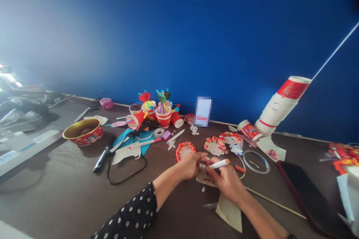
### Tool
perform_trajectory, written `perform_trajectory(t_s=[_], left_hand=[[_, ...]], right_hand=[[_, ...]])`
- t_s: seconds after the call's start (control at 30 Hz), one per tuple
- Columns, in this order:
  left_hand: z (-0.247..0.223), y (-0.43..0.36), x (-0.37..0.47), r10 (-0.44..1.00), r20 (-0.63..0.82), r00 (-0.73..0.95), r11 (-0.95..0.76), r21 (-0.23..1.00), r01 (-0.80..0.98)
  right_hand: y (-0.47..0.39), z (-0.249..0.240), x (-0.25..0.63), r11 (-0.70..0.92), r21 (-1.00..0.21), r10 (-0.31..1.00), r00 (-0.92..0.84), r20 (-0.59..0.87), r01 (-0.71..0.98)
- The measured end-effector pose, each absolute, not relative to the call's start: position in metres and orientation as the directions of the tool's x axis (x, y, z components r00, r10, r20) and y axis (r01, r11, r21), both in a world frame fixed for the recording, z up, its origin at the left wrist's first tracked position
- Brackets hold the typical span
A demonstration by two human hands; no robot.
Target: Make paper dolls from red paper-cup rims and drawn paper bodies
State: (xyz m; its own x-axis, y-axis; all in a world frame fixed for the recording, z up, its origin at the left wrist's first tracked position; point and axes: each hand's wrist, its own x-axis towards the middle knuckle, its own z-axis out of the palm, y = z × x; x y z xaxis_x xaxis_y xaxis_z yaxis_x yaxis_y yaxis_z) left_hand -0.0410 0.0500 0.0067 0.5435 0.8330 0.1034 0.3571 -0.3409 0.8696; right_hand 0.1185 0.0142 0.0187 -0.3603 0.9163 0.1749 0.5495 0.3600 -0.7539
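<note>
My right hand point(226, 181) is closed around a white marker point(219, 164) with an orange end, its tip pointing down and left. My left hand point(191, 165) pinches the upper edge of a small white paper piece point(205, 177) that lies beneath both hands. The two hands nearly touch, and the fingers hide much of the paper. An orange cap point(240, 169) rests just right of the marker. Behind my hands sit red-and-white flattened paper-cup pieces with curled rims, one point(185, 151) by the left hand and another point(215, 145) farther right.
A leaning stack of paper cups point(280, 104) stands at the right. Nearer are a tape roll point(256, 162), a dark phone point(305, 190) and a wooden stick point(275, 202). Leftward lie a red-and-gold bowl point(83, 132), a glue gun point(102, 157) with its cord, and decorated cups point(163, 120).
</note>
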Motion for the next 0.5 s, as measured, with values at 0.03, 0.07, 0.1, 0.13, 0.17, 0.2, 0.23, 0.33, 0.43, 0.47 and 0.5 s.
perform_trajectory(t_s=[0.03, 0.07, 0.1, 0.13, 0.17, 0.2, 0.23, 0.33, 0.43, 0.47, 0.5], left_hand=[[0.007, 0.050, -0.041, 0.827, 0.101, 0.553, -0.363, 0.847, 0.388], [0.007, 0.051, -0.040, 0.827, 0.094, 0.554, -0.377, 0.823, 0.424], [0.006, 0.051, -0.040, 0.833, 0.083, 0.546, -0.377, 0.808, 0.452], [0.006, 0.052, -0.040, 0.842, 0.068, 0.535, -0.362, 0.806, 0.469], [0.005, 0.052, -0.040, 0.851, 0.049, 0.523, -0.342, 0.808, 0.480], [0.005, 0.052, -0.039, 0.859, 0.031, 0.511, -0.320, 0.811, 0.489], [0.005, 0.052, -0.039, 0.865, 0.014, 0.502, -0.302, 0.814, 0.496], [0.004, 0.052, -0.039, 0.866, -0.007, 0.500, -0.282, 0.819, 0.499], [0.003, 0.052, -0.039, 0.872, 0.002, 0.490, -0.282, 0.820, 0.498], [0.002, 0.052, -0.039, 0.873, 0.005, 0.488, -0.283, 0.821, 0.497], [0.002, 0.052, -0.039, 0.873, 0.003, 0.488, -0.280, 0.822, 0.496]], right_hand=[[0.015, 0.019, 0.120, 0.355, -0.767, 0.923, -0.330, 0.198, 0.534], [0.016, 0.019, 0.122, 0.345, -0.784, 0.932, -0.290, 0.219, 0.516], [0.018, 0.019, 0.124, 0.327, -0.807, 0.942, -0.240, 0.235, 0.492], [0.019, 0.019, 0.127, 0.301, -0.834, 0.953, -0.185, 0.241, 0.463], [0.021, 0.020, 0.130, 0.271, -0.861, 0.962, -0.132, 0.238, 0.429], [0.022, 0.021, 0.133, 0.246, -0.885, 0.969, -0.082, 0.232, 0.396], [0.023, 0.022, 0.135, 0.229, -0.901, 0.972, -0.039, 0.231, 0.369], [0.025, 0.024, 0.142, 0.217, -0.917, 0.968, 0.046, 0.246, 0.335], [0.026, 0.026, 0.147, 0.207, -0.923, 0.967, 0.076, 0.244, 0.324], [0.027, 0.026, 0.149, 0.203, -0.925, 0.967, 0.080, 0.240, 0.321], [0.027, 0.026, 0.150, 0.201, -0.927, 0.967, 0.089, 0.240, 0.317]])
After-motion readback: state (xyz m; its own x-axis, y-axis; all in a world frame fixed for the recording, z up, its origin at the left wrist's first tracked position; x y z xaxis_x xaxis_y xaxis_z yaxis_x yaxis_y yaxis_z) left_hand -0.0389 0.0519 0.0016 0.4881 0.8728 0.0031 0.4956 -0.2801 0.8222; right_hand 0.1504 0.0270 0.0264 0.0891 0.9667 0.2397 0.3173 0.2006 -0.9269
